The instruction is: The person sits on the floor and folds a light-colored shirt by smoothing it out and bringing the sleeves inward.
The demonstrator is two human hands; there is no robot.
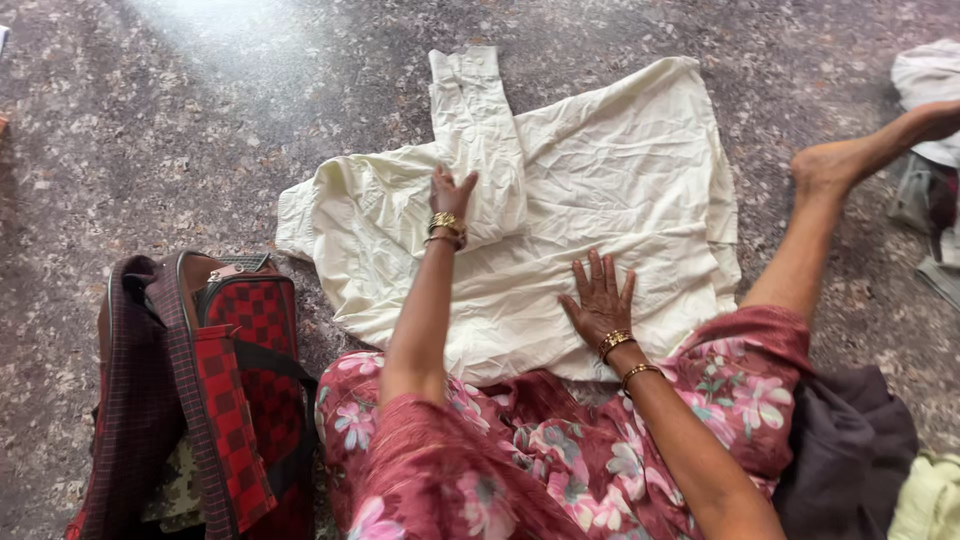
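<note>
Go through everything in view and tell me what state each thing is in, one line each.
Cream shirt: spread flat on the floor, wrinkled, one sleeve folded across the body.
Left hand: open, fingers resting on the folded sleeve.
Right hand: open, palm pressed flat on the shirt.
Red checked bag: unzipped, its flap hanging open.
Dark grey cloth: crumpled in a heap.
Pale cloth: bunched up at the frame edge.

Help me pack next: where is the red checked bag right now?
The red checked bag lies open on the speckled floor at lower left in the head view, beside the person's left knee and just below the cream shirt.
</note>
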